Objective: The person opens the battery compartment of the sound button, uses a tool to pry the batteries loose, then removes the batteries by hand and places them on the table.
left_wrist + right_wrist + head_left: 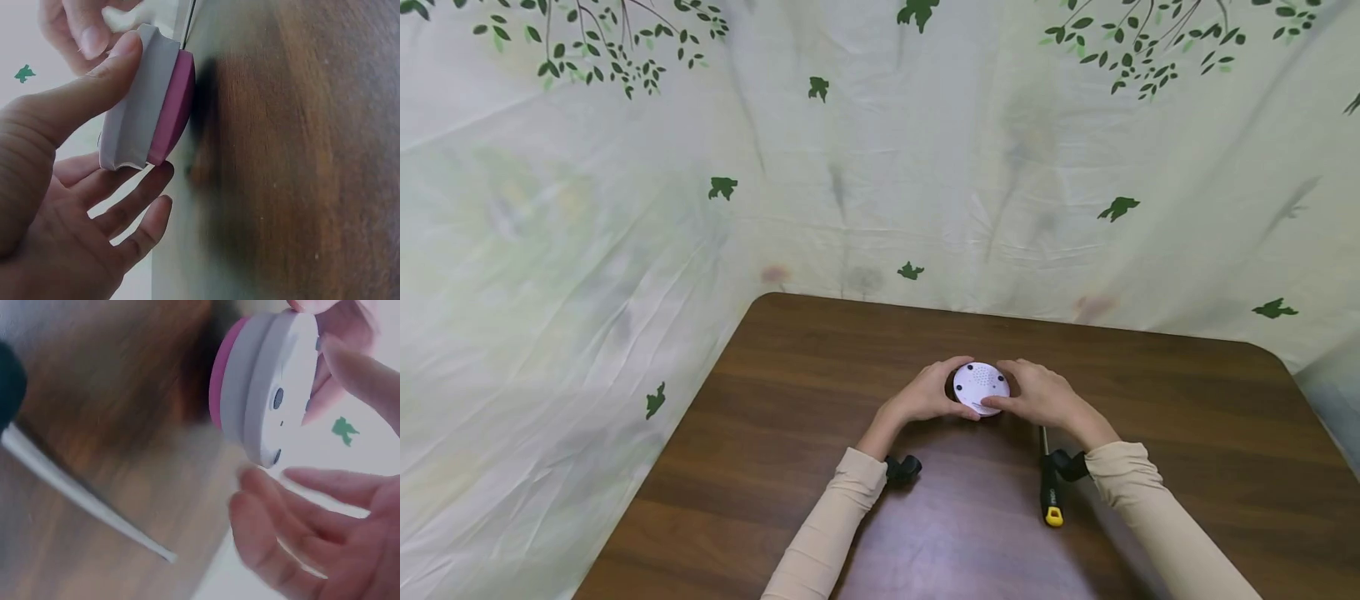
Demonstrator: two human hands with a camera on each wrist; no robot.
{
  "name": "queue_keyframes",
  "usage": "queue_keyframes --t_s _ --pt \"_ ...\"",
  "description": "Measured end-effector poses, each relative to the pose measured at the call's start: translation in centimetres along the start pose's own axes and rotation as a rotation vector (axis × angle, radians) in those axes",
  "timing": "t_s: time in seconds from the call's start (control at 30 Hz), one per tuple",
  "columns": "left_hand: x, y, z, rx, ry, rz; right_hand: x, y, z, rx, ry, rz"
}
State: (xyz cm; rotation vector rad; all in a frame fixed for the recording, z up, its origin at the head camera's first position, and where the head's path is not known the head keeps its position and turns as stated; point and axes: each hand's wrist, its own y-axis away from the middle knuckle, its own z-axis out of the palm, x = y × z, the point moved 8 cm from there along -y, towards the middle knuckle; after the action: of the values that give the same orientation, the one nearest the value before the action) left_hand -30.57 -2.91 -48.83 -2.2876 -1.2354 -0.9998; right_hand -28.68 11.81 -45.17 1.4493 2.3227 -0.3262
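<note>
A small round white device (979, 380) with a pink underside (174, 112) is held tilted above the table. Its white face has dark round feet and a pattern of tiny holes. My left hand (928, 393) grips it at the rim, thumb on the near side and fingers behind, the outer fingers spread loosely. Over the face reaches the thumb of my right hand (1043, 395), while the other fingers are loosely bent close by the rim. A screwdriver (1050, 483) with a black and yellow handle lies below the right hand, its metal shaft (87, 494) pointing away.
The brown wooden table (760, 358) has rounded far corners. Behind and left of it hangs a pale curtain (880, 183) printed with green leaves. A black wrist mount (902, 471) sits on the left wrist, another (1070, 465) on the right, close beside the screwdriver handle.
</note>
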Motion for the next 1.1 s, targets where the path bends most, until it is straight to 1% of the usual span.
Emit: queue_keyframes --t_s 0.03,0.13,0.27,0.3,0.5,0.6,0.73,0.8,0.87,0.97,1.03,1.1 --pt "0.0 0.1 0.0 0.000 -0.003 -0.005 -0.4 0.1 -0.3 0.030 0.029 -0.017" --pt "0.0 0.1 -0.1 0.001 0.001 -0.015 -1.8 0.3 -0.7 0.100 0.121 -0.109" --pt "-0.1 0.1 0.0 -0.008 0.010 -0.008 -3.2 0.6 -0.3 0.144 0.239 -0.213" --pt "-0.1 0.1 0.0 -0.006 -0.001 -0.003 -3.5 0.7 -0.2 0.153 0.266 -0.233" --pt "0.0 0.0 -0.2 0.009 -0.060 0.007 -4.9 0.9 0.1 0.189 0.365 -0.321" --pt "0.3 -0.1 -0.3 0.011 -0.060 0.012 -5.6 0.9 0.1 0.212 0.421 -0.353" --pt "0.4 -0.2 -0.4 0.008 -0.070 0.017 -6.5 0.9 0.3 0.246 0.530 -0.397" --pt "0.5 -0.2 -0.4 0.009 -0.077 0.019 -6.9 0.9 0.7 0.275 0.621 -0.435" --pt "0.6 -0.4 -0.5 0.015 -0.062 0.028 -7.3 1.1 1.2 0.313 0.720 -0.470" --pt "0.6 -0.5 -0.5 0.025 -0.005 0.013 -7.8 1.3 2.0 0.357 0.843 -0.506" --pt "0.5 -0.6 -0.4 0.033 0.044 -0.007 -8.0 1.4 2.3 0.368 0.879 -0.507" --pt "0.4 -0.7 -0.3 0.039 0.070 -0.027 -8.0 1.4 2.3 0.373 0.896 -0.501"
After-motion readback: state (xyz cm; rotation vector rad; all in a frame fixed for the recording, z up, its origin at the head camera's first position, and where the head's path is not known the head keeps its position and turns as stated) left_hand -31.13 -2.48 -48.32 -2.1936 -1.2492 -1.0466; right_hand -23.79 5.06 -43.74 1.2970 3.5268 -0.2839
